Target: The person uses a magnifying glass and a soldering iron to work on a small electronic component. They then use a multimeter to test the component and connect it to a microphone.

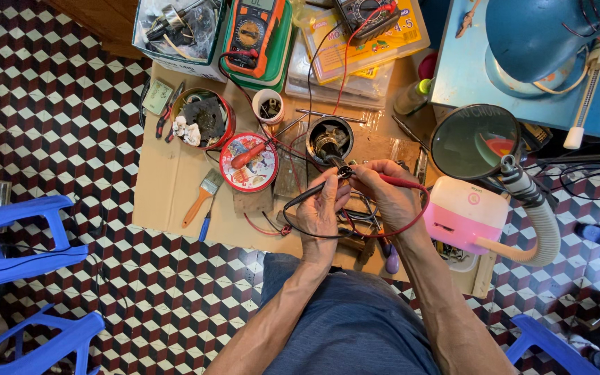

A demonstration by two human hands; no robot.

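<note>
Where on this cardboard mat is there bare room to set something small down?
The barest patch of the cardboard mat lies at its left, between the paintbrush and the mat's left edge, below the open tin. A narrower strip runs along the near edge under the round red lid. Around the left hand and right hand it is crowded with probe leads and parts.

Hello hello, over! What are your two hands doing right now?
Left hand grips black probe. Right hand grips red probe. Both tips meet on small part between fingers. Wires loop around the hands; nothing blocks.
</note>
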